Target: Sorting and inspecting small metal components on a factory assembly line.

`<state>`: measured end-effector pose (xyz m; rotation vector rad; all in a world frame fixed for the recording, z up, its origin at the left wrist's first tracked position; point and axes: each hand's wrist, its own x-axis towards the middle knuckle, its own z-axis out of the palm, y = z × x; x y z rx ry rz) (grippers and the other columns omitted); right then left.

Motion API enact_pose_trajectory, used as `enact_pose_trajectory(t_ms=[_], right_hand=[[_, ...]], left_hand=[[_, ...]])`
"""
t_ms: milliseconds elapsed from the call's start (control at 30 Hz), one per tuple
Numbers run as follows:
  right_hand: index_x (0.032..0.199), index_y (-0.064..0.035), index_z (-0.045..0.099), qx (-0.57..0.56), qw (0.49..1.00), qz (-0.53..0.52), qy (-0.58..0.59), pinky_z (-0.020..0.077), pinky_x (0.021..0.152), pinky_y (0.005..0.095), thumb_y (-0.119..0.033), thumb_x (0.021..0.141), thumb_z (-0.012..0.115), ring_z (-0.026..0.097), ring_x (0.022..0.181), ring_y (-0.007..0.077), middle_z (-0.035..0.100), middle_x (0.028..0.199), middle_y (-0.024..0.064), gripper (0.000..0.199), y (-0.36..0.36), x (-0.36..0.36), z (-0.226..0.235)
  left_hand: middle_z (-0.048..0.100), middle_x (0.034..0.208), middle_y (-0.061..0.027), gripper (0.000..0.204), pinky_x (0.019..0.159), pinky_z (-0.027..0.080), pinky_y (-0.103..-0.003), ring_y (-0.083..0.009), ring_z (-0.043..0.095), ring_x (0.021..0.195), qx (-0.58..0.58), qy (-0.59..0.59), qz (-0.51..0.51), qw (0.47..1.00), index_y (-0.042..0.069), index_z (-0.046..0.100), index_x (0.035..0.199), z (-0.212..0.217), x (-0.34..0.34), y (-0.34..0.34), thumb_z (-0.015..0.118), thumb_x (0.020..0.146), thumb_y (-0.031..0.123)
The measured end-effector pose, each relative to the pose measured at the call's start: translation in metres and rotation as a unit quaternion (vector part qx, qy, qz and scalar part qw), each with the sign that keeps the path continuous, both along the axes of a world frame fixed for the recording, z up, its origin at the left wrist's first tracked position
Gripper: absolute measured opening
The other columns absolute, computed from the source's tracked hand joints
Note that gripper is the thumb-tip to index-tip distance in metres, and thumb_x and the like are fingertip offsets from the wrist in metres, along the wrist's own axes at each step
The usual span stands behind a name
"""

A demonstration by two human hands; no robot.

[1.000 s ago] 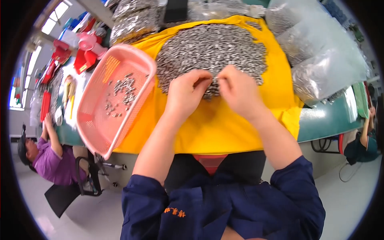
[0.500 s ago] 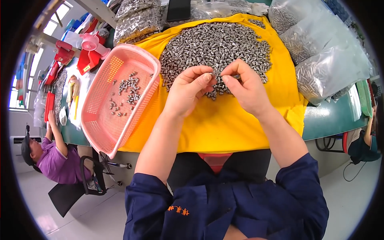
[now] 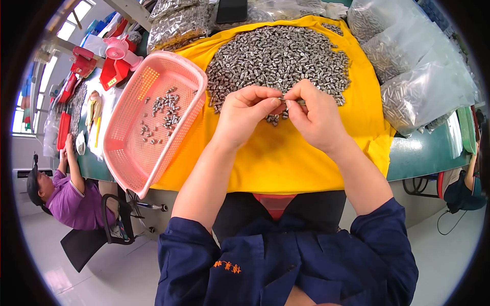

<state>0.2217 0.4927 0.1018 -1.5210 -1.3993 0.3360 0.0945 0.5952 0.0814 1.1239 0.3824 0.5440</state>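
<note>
My left hand (image 3: 246, 113) and my right hand (image 3: 317, 116) meet fingertip to fingertip over the near edge of a heap of small metal cylinders (image 3: 275, 56). Thumb and forefinger of the left hand pinch a small metal piece (image 3: 282, 97), mostly hidden by the fingers. The right thumb and forefinger are also closed, pressed close to that piece; what lies between them is too small to make out. Beneath the heap a yellow cloth (image 3: 286, 163) covers the table. To the left stands a pink perforated basket (image 3: 120, 160) with some loose metal cylinders (image 3: 168, 109) inside.
Clear bags of metal parts (image 3: 408, 92) stand at the right, and more bagged parts (image 3: 178, 30) at the back left. A black phone (image 3: 231, 11) lies behind the heap. Red bins (image 3: 113, 73) and a pink fan (image 3: 118, 49) are far left. Another person (image 3: 76, 204) sits there.
My hands have drawn together; the fingertips, apart half a second ago, now touch or nearly touch. The view has shifted slightly. The basket and the heap look the same.
</note>
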Motion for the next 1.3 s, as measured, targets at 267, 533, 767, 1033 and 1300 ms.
enact_pose_trajectory(t_ms=[267, 533, 767, 1033, 1300], right_hand=[[0.083, -0.0036, 0.05, 0.026, 0.986, -0.002, 0.167, 0.0349, 0.052, 0.0188, -0.006, 0.08, 0.05, 0.04, 0.06, 0.0033, 0.048, 0.068, -0.0023, 0.004, 0.002, 0.0, -0.005], [0.082, -0.0037, 0.049, 0.027, 0.976, 0.012, 0.216, 0.0329, 0.051, 0.0166, -0.006, 0.081, 0.05, 0.038, 0.059, 0.0014, 0.045, 0.067, -0.0043, 0.003, 0.001, 0.005, 0.001], [0.083, -0.0034, 0.05, 0.021, 0.975, 0.0, 0.223, 0.033, 0.05, 0.0166, -0.006, 0.08, 0.05, 0.038, 0.057, 0.0014, 0.047, 0.069, -0.0033, 0.004, 0.001, 0.015, -0.003], [0.085, -0.0028, 0.051, 0.031, 0.974, 0.007, 0.224, 0.0339, 0.048, 0.0164, -0.005, 0.08, 0.05, 0.04, 0.057, 0.0013, 0.049, 0.071, -0.0023, 0.005, 0.005, 0.009, -0.006], [0.082, -0.0027, 0.051, -0.007, 0.974, 0.011, 0.228, 0.0374, 0.053, 0.0182, -0.006, 0.078, 0.052, 0.043, 0.06, 0.0029, 0.051, 0.071, -0.002, 0.005, 0.004, 0.01, -0.007]], left_hand=[[0.06, 0.079, -0.0015, 0.012, 0.063, 0.043, -0.018, -0.0057, 0.054, 0.071, 0.188, 0.015, 0.137, 0.972, 0.0, 0.06, 0.086, 0.021, -0.005, -0.006, 0.06, 0.074, -0.002], [0.061, 0.08, -0.0134, 0.016, 0.067, 0.046, -0.034, -0.0298, 0.058, 0.071, 0.549, 0.509, 0.203, 0.631, 0.007, 0.063, 0.086, 0.085, -0.089, 0.05, 0.057, 0.073, 0.015], [0.059, 0.092, -0.0109, 0.025, 0.074, 0.044, -0.034, -0.0279, 0.056, 0.084, 0.589, 0.314, 0.203, 0.717, 0.008, 0.059, 0.096, 0.072, -0.047, 0.018, 0.059, 0.072, 0.015], [0.059, 0.083, -0.012, 0.021, 0.07, 0.044, -0.033, -0.0274, 0.056, 0.079, 0.605, 0.298, 0.041, 0.738, 0.004, 0.062, 0.087, 0.014, 0.001, 0.015, 0.064, 0.067, 0.01], [0.06, 0.08, -0.0118, 0.014, 0.067, 0.045, -0.034, -0.0277, 0.057, 0.075, 0.519, 0.299, 0.033, 0.8, 0.005, 0.062, 0.082, 0.014, 0.002, 0.009, 0.06, 0.069, 0.009]])
